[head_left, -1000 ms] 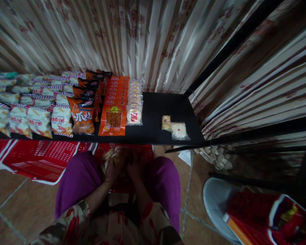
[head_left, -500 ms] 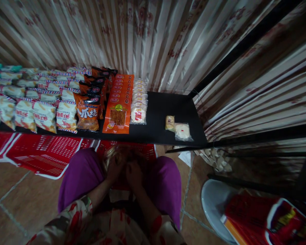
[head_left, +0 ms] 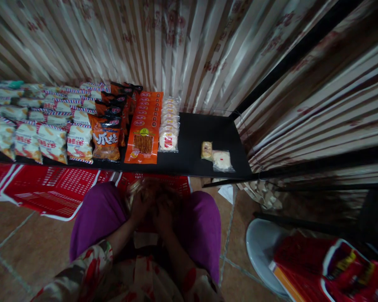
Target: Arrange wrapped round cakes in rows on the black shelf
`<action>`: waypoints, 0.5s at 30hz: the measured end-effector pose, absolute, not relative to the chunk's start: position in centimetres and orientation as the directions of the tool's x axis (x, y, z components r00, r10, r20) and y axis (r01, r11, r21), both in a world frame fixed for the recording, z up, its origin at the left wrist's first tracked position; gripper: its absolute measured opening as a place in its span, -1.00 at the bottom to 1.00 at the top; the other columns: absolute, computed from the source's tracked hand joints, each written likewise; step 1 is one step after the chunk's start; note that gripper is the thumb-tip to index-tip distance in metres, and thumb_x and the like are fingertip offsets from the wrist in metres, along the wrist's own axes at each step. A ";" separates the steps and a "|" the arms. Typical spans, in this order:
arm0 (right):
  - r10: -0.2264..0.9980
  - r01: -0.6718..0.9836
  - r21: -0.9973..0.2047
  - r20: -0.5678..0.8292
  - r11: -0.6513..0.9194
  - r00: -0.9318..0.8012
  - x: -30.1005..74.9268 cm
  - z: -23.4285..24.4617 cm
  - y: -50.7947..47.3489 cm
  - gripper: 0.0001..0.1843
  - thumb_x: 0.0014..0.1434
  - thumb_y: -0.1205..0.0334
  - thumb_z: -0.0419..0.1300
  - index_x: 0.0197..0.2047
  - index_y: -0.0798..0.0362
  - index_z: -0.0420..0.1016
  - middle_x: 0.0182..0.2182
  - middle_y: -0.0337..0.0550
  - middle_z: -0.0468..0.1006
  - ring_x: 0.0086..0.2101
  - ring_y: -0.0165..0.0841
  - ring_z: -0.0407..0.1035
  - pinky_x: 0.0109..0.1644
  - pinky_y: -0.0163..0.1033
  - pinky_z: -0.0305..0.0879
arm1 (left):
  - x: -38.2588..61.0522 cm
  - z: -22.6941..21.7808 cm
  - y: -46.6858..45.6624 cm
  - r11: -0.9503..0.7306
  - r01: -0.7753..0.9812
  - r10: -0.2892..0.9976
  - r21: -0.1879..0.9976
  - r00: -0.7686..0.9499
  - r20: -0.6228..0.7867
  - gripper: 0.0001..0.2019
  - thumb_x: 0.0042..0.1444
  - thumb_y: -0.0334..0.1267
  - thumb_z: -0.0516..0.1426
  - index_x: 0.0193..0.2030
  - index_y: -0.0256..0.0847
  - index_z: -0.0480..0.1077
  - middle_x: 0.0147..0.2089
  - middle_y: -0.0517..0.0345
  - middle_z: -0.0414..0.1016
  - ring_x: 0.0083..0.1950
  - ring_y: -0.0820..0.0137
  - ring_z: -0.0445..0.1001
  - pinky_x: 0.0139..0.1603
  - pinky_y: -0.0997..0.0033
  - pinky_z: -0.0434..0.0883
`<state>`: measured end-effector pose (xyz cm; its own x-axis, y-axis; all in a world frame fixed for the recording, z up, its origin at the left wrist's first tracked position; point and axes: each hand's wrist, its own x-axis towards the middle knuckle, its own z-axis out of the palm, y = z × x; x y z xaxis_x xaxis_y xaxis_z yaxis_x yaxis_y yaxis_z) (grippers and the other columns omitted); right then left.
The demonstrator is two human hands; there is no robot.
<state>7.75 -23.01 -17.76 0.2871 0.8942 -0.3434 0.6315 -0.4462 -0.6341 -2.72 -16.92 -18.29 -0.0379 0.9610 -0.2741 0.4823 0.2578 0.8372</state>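
Note:
Low between my knees, in deep shadow, my left hand [head_left: 141,206] curls around a pale clear-plastic package [head_left: 133,191] whose kind I cannot make out. Close beside it, my right hand [head_left: 162,212] has its fingers bent inward; what it grips is too dark to see. Both hands are below the front edge of the black shelf [head_left: 189,165], over a red basket [head_left: 184,184]. On the shelf in front lie a small yellowish wrapped snack [head_left: 206,150] and a flat white round cracker in clear wrap [head_left: 222,160].
Rows of white snack bags [head_left: 52,140], orange-black snack bags [head_left: 105,136], an orange snack packet [head_left: 143,130] and wrapped white crackers [head_left: 168,136] line the shelf. A grey stool [head_left: 260,251] carries red bags at right. A black frame post [head_left: 290,63] slants behind.
My right hand's fingers have shifted slightly beside the left hand. The whole view has moved a little, so shelf items appear slightly further left.

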 end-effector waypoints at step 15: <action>0.569 -0.018 -0.890 -0.307 -0.456 0.763 10.7 -19.9 -20.6 -0.62 -0.01 0.26 -0.07 -0.15 0.18 0.39 -0.13 0.05 0.48 -0.12 -0.27 0.36 0.03 -0.16 0.25 | 0.1 -17.4 -15.4 0.370 0.749 0.838 0.550 -0.015 -0.545 -0.38 0.02 0.00 0.11 0.16 -0.33 0.18 0.09 -0.28 0.36 0.12 0.06 0.33 0.05 0.17 0.23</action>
<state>10.67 -20.64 -19.86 0.7627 0.5692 -0.3071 -0.0176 -0.4564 -0.8896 0.12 -15.38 -17.41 -0.0145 0.8383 -0.5450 0.7488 0.3704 0.5497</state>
